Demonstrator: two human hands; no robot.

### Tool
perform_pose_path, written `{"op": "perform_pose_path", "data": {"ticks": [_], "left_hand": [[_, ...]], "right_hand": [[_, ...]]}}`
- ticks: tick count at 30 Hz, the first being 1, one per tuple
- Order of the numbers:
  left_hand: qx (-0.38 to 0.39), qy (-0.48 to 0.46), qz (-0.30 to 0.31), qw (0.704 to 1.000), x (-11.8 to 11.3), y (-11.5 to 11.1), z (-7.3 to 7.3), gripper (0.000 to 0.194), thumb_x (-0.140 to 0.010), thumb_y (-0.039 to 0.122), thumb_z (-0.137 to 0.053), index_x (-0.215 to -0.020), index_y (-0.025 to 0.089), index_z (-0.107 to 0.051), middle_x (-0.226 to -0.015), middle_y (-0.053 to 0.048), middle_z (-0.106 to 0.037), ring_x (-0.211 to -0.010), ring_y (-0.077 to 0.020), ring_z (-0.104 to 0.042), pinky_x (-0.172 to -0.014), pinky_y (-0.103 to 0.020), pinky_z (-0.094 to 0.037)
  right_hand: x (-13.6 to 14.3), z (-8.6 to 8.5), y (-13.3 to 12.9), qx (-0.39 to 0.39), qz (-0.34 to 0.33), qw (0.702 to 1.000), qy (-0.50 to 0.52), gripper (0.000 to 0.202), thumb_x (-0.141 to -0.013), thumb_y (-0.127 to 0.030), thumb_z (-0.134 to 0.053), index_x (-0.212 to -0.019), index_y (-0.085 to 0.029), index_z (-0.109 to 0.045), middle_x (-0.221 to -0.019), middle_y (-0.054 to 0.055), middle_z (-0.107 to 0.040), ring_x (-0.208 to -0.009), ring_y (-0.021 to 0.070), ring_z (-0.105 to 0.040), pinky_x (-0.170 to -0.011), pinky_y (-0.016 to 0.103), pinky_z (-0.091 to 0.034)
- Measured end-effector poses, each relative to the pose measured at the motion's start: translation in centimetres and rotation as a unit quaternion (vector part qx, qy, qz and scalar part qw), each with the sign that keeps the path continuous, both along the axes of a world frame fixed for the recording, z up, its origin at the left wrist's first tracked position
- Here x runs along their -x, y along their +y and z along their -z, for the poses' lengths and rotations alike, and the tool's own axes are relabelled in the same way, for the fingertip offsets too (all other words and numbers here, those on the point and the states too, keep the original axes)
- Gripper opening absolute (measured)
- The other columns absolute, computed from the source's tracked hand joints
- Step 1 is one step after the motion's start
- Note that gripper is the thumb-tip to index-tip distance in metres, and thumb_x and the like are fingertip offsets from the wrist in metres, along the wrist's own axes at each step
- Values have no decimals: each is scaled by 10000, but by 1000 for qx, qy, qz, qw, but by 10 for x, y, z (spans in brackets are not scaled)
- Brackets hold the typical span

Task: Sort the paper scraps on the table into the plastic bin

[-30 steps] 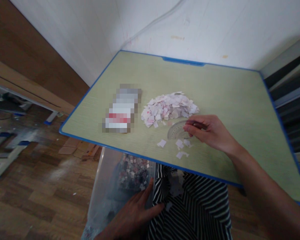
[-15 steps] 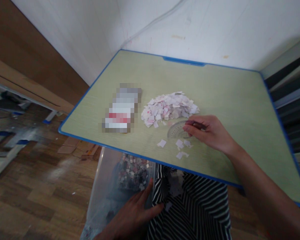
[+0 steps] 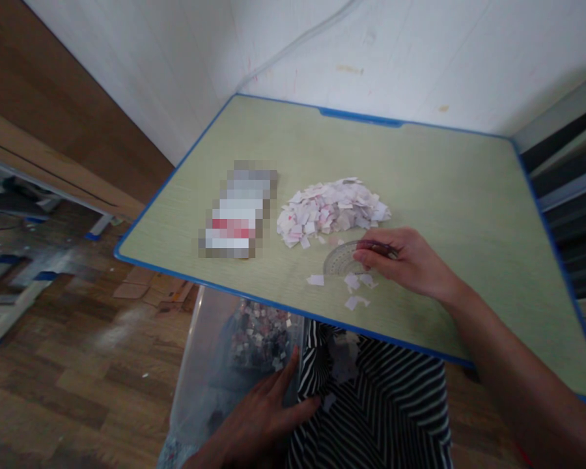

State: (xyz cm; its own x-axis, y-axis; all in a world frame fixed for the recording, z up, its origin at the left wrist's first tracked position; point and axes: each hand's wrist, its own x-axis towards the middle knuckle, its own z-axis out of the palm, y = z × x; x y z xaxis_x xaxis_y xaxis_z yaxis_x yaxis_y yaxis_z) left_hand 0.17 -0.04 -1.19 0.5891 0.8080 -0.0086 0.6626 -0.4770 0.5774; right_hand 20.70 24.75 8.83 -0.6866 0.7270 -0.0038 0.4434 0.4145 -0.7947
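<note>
Pinched between the thumb and fingers of my right hand (image 3: 403, 260) is a clear half-round protractor (image 3: 339, 259), low over the table. A dark reddish strip shows along my fingers; I cannot make out what it is. Just in front of the protractor's straight edge lie several small white paper scraps (image 3: 356, 302). Behind it rises a heap of cut paper pieces (image 3: 329, 208), some with pink marks. My left hand (image 3: 268, 410) is below the table edge, fingers stretched and thumb apart, by the rim of a clear plastic bin (image 3: 188, 371). Paper bits (image 3: 261, 332) fill part of that bin.
The pale green table (image 3: 444, 176) has a blue rim and stands against a white wall. A blurred-out rectangular object (image 3: 239, 212) lies left of the heap. Striped fabric (image 3: 385, 404) with paper scraps covers my lap. Flattened cardboard (image 3: 151, 286) is on the wooden floor.
My right hand has drawn the protractor slightly left and toward me, up against the loose scraps. The nearest scraps have shifted a little. My left hand stays put.
</note>
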Motion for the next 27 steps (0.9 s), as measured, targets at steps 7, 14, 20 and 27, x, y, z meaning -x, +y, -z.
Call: {"op": "perform_pose_path", "data": {"ticks": [7,14,20,27], "left_hand": [[15,2,-2,1000,1,-4,8,928,-631,-30,-688,-1353,331,-229,-1506,-132,192,-1131,-372,-548,-840,-409,-540],[2,-7,5,1000,0,-1,1,864,-567,-22,-674,-1300,258,-311,-1475,-132,293,-1128,-417,-536,-835,-439,-542],[5,10,3,1000,-2,-1,2,852,-577,-13,-706,-1287,275,-331,-1460,-114,325,-1122,-379,-551,-838,-407,-544],[-7,9,1,1000,-2,1,-2,817,-573,-18,-694,-1265,260,-360,-1458,-129,326,-1084,-391,-576,-803,-414,-559]], "right_hand": [[0,-4,-2,23,-28,999,-5,299,-833,-373,-536,-612,-173,-529,-512,-43,-420,-468,71,-375,-426,209,-290],[0,-4,-3,-8,9,1000,2,267,-840,-344,-523,-628,-183,-539,-525,-26,-465,-474,77,-387,-426,216,-297],[4,-1,-4,-19,-1,1000,9,253,-841,-326,-514,-637,-178,-535,-524,-34,-458,-470,76,-388,-431,212,-295],[7,-1,-5,-38,15,999,5,252,-841,-313,-504,-629,-180,-527,-519,-31,-459,-469,80,-382,-442,219,-295]]}}
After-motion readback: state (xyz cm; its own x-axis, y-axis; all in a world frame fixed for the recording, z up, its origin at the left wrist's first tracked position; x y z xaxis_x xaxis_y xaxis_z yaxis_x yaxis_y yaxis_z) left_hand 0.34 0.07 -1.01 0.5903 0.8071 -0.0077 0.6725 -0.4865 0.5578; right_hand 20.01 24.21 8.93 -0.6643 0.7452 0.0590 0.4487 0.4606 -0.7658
